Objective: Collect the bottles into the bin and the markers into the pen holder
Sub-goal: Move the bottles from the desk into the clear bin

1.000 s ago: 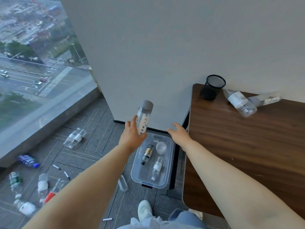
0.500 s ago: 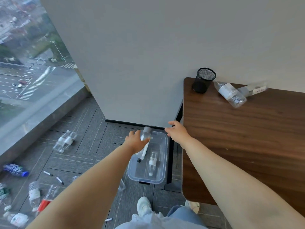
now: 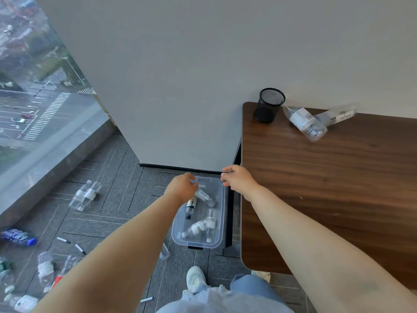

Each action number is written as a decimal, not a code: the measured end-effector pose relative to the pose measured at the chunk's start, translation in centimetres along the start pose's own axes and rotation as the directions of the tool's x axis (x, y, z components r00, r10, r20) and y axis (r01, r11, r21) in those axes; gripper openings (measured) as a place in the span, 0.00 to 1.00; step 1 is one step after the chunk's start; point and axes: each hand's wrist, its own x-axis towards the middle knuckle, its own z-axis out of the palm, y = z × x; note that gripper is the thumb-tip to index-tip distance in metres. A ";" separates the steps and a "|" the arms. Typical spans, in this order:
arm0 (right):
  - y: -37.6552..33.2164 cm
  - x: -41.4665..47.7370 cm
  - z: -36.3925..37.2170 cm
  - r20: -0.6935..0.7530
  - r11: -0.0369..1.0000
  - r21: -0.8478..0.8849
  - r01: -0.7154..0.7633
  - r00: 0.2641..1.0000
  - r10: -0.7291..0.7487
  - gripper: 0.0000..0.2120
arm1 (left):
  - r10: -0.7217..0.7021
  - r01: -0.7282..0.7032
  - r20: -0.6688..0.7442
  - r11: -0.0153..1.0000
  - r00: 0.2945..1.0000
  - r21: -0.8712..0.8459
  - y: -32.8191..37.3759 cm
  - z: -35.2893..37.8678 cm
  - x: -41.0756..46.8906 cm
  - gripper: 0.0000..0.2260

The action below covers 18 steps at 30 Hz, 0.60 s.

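— So where was the slim clear bottle with the grey cap [image 3: 205,196]?
— Inside the clear plastic rectangular bin [image 3: 222,213] on the floor, lying flat at its far end. Its long axis ran on a slant, with the grey cap toward the bin's right wall and the other end hidden under the left hand [image 3: 181,188]
— Did that hand have hold of it?
— I couldn't tell. The fingers curled down over the hidden end, and any contact was out of sight. The right hand [image 3: 239,182] hovered over the bin's far right corner, fingers loosely bent, holding nothing
— What else lay in the bin?
— A dark bottle with a gold label [image 3: 190,204] lay just beside the grey-capped one, its black cap toward the near end. Closer in, two clear bottles with white labels [image 3: 199,227] lay close together
— And around it?
— A black table leg [image 3: 229,211] stood between the bin and the dark wood-grain table [image 3: 327,188]. At the table's far left corner a black mesh pen holder [image 3: 268,105] stood upright by the wall, and just beside it two clear plastic bottles [image 3: 304,123] lay on their sides. On the grey carpet tiles left of the bin lay a pair of clear bottles [image 3: 85,195], a blue bottle [image 3: 18,237] and two black-and-white markers [image 3: 80,249]. A third marker [image 3: 146,299] lay near a white shoe [image 3: 196,279]
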 end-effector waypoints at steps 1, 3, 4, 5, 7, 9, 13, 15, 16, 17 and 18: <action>0.1 0.0 -0.5 -0.003 1.000 0.008 -0.001 1.000 0.001 0.16 | 0.011 -0.011 -0.013 1.000 1.000 -0.005 0.6 0.1 0.1 0.16; 0.3 0.0 -1.7 -0.013 1.000 0.026 -0.003 1.000 0.003 0.14 | 0.036 -0.036 -0.039 0.999 0.999 -0.010 2.1 0.4 0.2 0.15; 0.5 0.1 -2.5 -0.020 0.999 0.036 -0.003 1.000 0.003 0.14 | 0.048 -0.049 -0.052 0.999 0.997 -0.015 3.0 0.6 0.3 0.15; 0.7 0.2 -3.3 -0.029 0.999 0.045 0.000 1.000 0.001 0.13 | 0.061 -0.062 -0.065 0.998 0.996 -0.020 3.9 0.8 0.4 0.15; 0.9 0.3 -5.2 -0.056 0.998 0.058 0.020 0.998 -0.017 0.13 | 0.083 -0.086 -0.088 0.996 0.993 -0.028 6.1 1.3 0.7 0.14; 1.2 0.5 -7.4 -0.089 0.996 0.071 0.045 0.995 -0.039 0.13 | 0.108 -0.111 -0.100 0.993 0.989 -0.027 8.6 1.8 1.2 0.13; 2.1 1.4 -12.9 -0.124 0.993 0.103 0.049 0.992 -0.036 0.10 | 0.142 -0.148 -0.123 0.988 0.982 -0.039 14.3 3.4 2.2 0.12; 2.7 2.1 -16.0 -0.144 0.993 0.110 0.052 0.989 -0.036 0.09 | 0.145 -0.150 -0.124 0.988 0.982 -0.034 17.3 4.6 2.7 0.13; 3.2 2.5 -17.6 -0.155 0.993 0.105 0.051 0.987 -0.034 0.09 | 0.151 -0.155 -0.124 0.987 0.981 -0.026 18.8 5.2 3.1 0.13; 3.6 3.0 -19.1 -0.165 0.994 0.101 0.047 0.986 -0.030 0.09 | 0.161 -0.165 -0.123 0.986 0.979 -0.020 20.2 5.9 3.5 0.13; 4.2 3.4 -20.7 -0.174 0.994 0.100 0.043 0.984 -0.025 0.10 | 0.172 -0.175 -0.123 0.984 0.977 -0.016 21.7 6.5 3.9 0.14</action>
